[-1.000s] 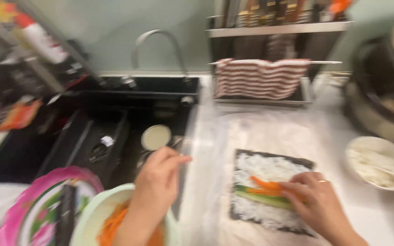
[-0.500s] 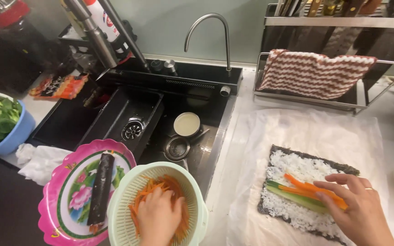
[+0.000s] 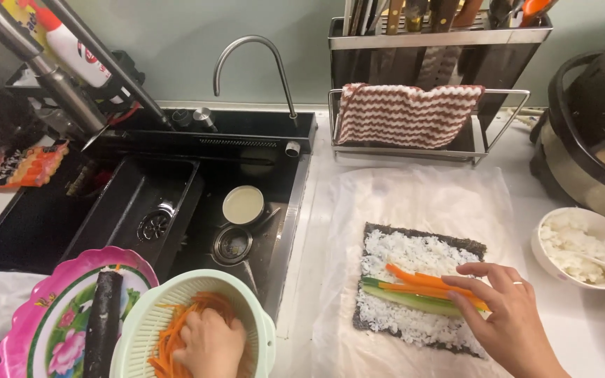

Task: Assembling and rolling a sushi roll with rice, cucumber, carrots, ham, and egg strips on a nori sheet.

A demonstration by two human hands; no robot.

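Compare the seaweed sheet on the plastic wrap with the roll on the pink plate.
The seaweed sheet lies flat and open, showing rice, carrot and cucumber strips; the roll is closed into a dark cylinder with its filling hidden. The right hand touches the sheet's fillings; no hand touches the roll. Both have dark seaweed outside.

Two items only: flat orange-red printed packet [image 3: 19,166] lying at the worktop's far-left edge beside the black sink [image 3: 176,189], and a white squeeze bottle [image 3: 71,45] with red-and-blue label in the back-left corner, leaning behind a metal rod.
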